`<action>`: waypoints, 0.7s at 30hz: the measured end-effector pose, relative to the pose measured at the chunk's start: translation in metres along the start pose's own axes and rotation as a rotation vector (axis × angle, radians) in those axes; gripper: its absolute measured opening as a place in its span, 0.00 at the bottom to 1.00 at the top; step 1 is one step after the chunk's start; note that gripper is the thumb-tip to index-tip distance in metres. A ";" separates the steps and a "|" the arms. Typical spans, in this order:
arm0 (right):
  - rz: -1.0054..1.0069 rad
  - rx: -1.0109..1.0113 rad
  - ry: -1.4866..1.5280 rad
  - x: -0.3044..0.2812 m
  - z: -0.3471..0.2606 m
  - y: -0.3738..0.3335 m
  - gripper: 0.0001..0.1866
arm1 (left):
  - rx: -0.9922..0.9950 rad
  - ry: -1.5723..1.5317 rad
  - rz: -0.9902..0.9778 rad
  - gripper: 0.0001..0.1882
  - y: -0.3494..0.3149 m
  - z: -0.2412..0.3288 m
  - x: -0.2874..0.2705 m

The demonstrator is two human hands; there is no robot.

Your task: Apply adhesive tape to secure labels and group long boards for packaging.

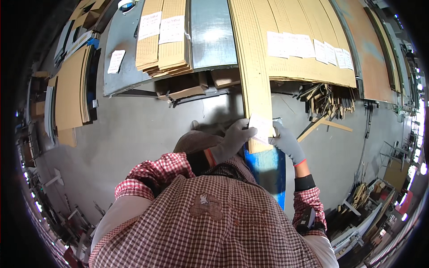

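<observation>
A long tan cardboard strip (pixel 255 85) juts from the table toward me, its near end over a blue surface. A white paper label (pixel 260 128) lies slightly tilted across that end. My left hand (pixel 233 139), in a grey glove, pinches the label's left side at the strip's edge. My right hand (pixel 288 144), gloved alike, has thumb and fingers closed at the label's lower right corner, by the strip's right edge. Its fingertips are partly hidden, so whether they also grip the cardboard does not show.
More cardboard strips (pixel 304 67) with white labels lie right of mine. Labelled strip stacks (pixel 172 53) and a loose label (pixel 116 61) lie on the grey metal table (pixel 212 33). Scrap strips (pixel 328 100) are heaped below right. The blue bench (pixel 267 174) stands before me. Cardboard sheets (pixel 69 89) lean left.
</observation>
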State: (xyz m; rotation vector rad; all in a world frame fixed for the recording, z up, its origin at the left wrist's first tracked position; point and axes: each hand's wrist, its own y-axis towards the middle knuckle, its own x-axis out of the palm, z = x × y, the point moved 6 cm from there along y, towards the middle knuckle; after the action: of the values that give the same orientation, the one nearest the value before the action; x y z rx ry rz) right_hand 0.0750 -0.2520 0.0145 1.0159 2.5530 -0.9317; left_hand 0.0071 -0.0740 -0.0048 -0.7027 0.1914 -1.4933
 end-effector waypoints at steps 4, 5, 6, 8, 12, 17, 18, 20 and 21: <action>-0.013 0.035 -0.039 -0.003 -0.007 0.000 0.30 | -0.040 -0.162 -0.044 0.16 -0.002 0.006 0.000; -0.029 0.060 -0.077 -0.005 -0.010 -0.001 0.29 | -0.032 -0.209 -0.094 0.13 -0.002 0.006 0.001; -0.045 0.087 -0.113 -0.005 -0.014 -0.002 0.29 | -0.032 -0.208 -0.094 0.13 -0.005 0.010 0.005; -0.016 0.046 -0.168 -0.005 -0.023 -0.003 0.29 | -0.050 -0.270 -0.019 0.12 -0.011 0.015 0.009; 0.002 -0.027 -0.283 -0.004 -0.027 -0.004 0.29 | -0.019 -0.257 0.007 0.13 -0.006 0.003 -0.001; -0.019 0.003 -0.314 0.002 -0.033 -0.001 0.28 | -0.095 -0.222 0.043 0.15 -0.007 -0.008 -0.012; -0.033 0.019 -0.395 0.002 -0.034 -0.002 0.28 | -0.095 -0.222 0.037 0.15 -0.002 -0.011 -0.012; 0.050 -0.052 -0.408 -0.006 -0.023 -0.002 0.28 | 0.100 -0.030 0.161 0.14 0.017 -0.013 -0.021; 0.127 -0.125 -0.417 -0.011 -0.020 -0.001 0.27 | 0.102 -0.027 0.160 0.14 0.027 -0.017 -0.021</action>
State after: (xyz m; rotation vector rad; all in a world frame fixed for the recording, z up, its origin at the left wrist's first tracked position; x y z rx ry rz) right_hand 0.0824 -0.2460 0.0351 0.8346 2.1463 -0.8354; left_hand 0.0187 -0.0614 -0.0396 -0.6112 0.1460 -1.3310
